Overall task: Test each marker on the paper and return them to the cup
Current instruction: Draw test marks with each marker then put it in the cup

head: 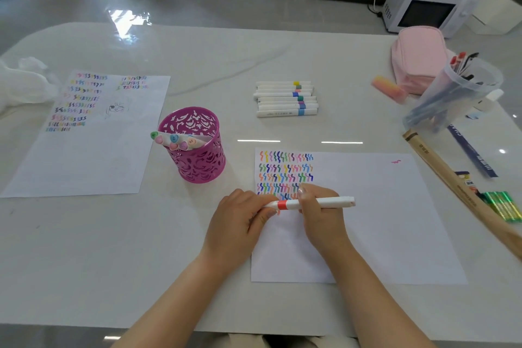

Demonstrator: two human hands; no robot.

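While both hands grip it over the paper [381,220], the white plastic marker [324,202] w/ red band lies level: left hand [240,217] is wrapped on its left end, right hand [319,212] pinches the barrel. Perforated magenta cup [197,161] stands left on the glossy surface [113,248], holding round-capped markers.

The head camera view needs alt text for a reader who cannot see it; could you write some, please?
Both hands, left hand and right hand, hold a red-banded white marker over paper filled with colour squiggles. A pink cup of markers stands left; more markers lie behind.
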